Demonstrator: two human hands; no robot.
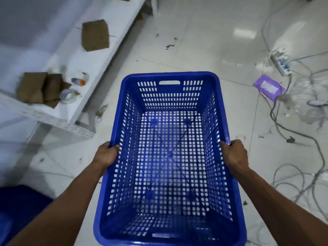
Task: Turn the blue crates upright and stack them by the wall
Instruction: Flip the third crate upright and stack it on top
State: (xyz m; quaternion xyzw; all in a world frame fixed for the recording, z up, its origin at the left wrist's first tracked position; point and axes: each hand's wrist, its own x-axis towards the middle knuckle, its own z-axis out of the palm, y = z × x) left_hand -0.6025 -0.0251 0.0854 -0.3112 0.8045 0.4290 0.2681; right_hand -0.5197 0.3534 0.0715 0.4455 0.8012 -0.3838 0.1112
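the crate (170, 102) was bright blue, its base dotted with rows of round holes and its walls with short slots. the floor (204, 41) was glossy white tile with thin grey joints. the shelf (99, 55) was white, the cardboard pieces (95, 35) on it dull brown. a packet (267, 87) was pale purple; the cables (284, 128) grey.

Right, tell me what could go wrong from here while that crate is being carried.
1. Loose cables and a purple packet lie on the floor to the right; the blue crate blocks the view down, so a trip is possible.
2. The left hand and right hand grip only the side rims, so it could tip or slip.
3. The white shelf stands close on the left and could get knocked.
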